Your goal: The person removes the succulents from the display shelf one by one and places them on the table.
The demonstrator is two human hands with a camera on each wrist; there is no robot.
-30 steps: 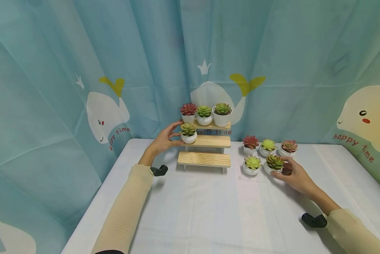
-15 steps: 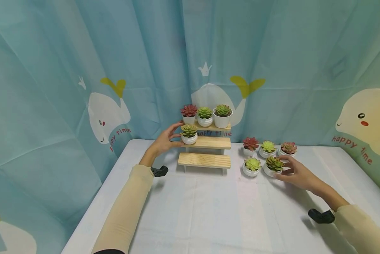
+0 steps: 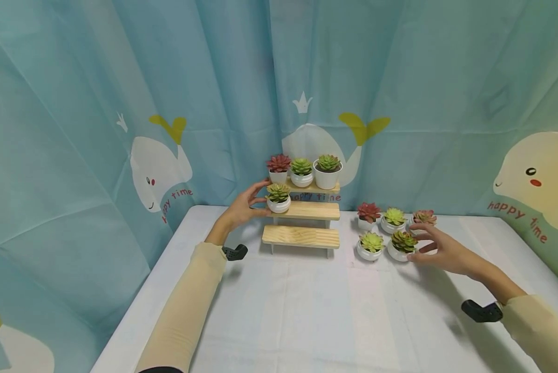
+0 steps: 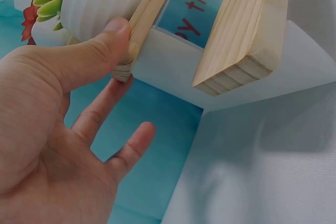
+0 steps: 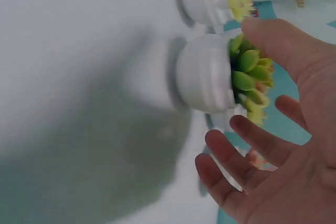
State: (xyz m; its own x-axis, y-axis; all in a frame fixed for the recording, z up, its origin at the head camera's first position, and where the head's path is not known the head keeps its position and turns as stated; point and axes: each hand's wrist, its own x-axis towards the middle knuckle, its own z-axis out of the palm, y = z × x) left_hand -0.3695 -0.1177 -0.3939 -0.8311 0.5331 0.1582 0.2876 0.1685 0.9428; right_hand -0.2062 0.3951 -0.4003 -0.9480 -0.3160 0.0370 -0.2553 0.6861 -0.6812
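In the head view my left hand (image 3: 241, 210) holds a small potted succulent (image 3: 279, 199), green leaves in a white pot, at the left end of the middle shelf of a wooden three-step stand (image 3: 302, 235). The left wrist view shows the thumb against the pot's base (image 4: 100, 3) and the shelf edge; the index fingertip is hidden. On the right, my right hand (image 3: 446, 254) is spread beside a dark green succulent in a white pot (image 3: 402, 245) standing on the table. The right wrist view shows its fingers around the plant's side, not gripping the pot (image 5: 205, 74).
On the top shelf stand a red succulent (image 3: 278, 168), a green one (image 3: 301, 172) and a larger potted one (image 3: 327, 172). Near the right hand are a red plant (image 3: 368, 215), two yellow-green ones (image 3: 371, 246) and a pinkish one (image 3: 424, 217). A blue curtain (image 3: 241, 93) hangs behind the table.
My right hand has loosened from the dark green succulent's pot and drawn back to the right, its fingers spreading. The pot stays in place. My left hand keeps its position at the shelf.
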